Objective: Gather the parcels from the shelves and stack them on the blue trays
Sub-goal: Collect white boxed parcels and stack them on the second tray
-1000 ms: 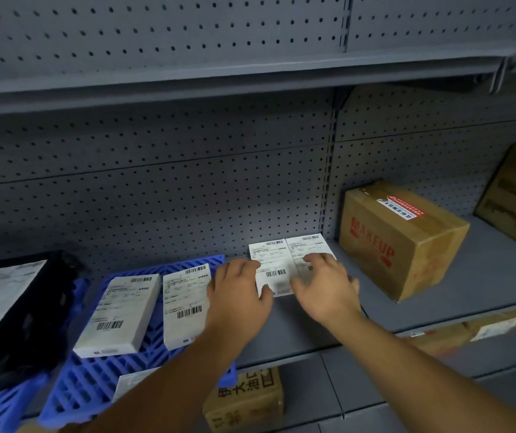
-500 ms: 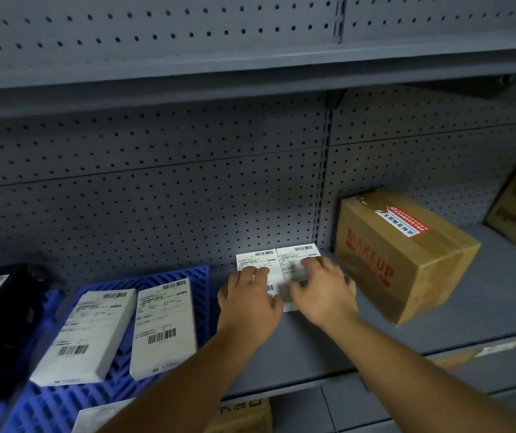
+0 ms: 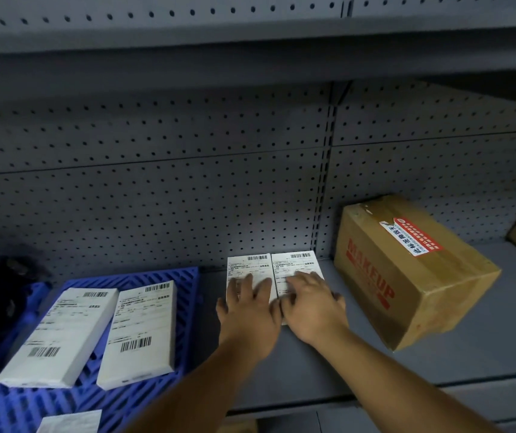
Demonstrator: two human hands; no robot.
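Hands: my left hand (image 3: 247,303) and right hand (image 3: 308,303) lie flat, fingers straight, each pressing one white parcel.
Parcels: left parcel (image 3: 250,267) and right parcel (image 3: 297,264) touch side by side near the shelf's (image 3: 484,348) back wall, so I judge I can slide both together.
Tray: blue tray (image 3: 188,282) just left, already bearing two parcels.
Room: bare shelf toward the front edge; brown box (image 3: 406,270) close on the right.

Tray (image 3: 188,278): left on shelf (image 3: 469,354), bearing two parcels (image 3: 60,335) (image 3: 141,332) side by side
Paired parcels (image 3: 250,267) (image 3: 300,264): right of tray, under both hands (image 3: 249,310) (image 3: 313,307)
Carton (image 3: 406,270): right of those
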